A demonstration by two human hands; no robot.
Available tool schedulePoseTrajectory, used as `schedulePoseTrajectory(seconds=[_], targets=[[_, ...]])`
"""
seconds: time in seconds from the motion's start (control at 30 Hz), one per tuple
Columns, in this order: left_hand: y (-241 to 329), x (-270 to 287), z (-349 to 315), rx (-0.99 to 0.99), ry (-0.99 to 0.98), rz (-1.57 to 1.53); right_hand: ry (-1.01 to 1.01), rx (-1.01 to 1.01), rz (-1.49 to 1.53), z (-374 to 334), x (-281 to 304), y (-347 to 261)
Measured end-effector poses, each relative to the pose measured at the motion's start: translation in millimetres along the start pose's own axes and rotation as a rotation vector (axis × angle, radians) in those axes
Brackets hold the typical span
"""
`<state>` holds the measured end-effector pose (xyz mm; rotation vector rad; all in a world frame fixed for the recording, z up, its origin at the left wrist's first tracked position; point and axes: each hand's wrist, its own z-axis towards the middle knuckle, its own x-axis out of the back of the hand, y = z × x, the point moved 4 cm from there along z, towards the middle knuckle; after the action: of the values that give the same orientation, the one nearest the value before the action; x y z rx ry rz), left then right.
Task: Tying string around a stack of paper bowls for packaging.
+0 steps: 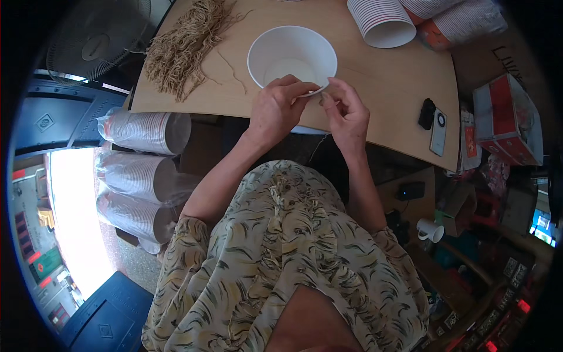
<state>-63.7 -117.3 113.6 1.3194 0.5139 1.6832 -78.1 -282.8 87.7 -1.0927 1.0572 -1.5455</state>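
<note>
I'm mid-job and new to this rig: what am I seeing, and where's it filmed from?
No machine here: this one wide picture comes from a camera on a person's head, looking down, so straight edges bend. The left grip and right grip are that person's bare hands. On the table are tan cords, stacked tubs and a phone. The left pinches the near rim of a white tub; the right is there too, its exact hold unclear.
</note>
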Motion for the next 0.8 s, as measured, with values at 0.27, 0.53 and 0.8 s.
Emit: schedulePoseTrajectory(seconds=[0.27,0.53,0.8], targets=[[1.2,-2.0,0.5,-0.122,0.030,0.065,-0.042,0.092,-0.148,12.3,-3.9,-13.8],[-0.9,15.7,6.2,-0.050,-0.003,0.157,0.097,0.186,-0.109,16.6,5.0,-24.2],[-8.3,39.2,7.5,-0.068,-0.098,0.244,0.090,0.136,-0.002,24.9,26.2,-47.3]])
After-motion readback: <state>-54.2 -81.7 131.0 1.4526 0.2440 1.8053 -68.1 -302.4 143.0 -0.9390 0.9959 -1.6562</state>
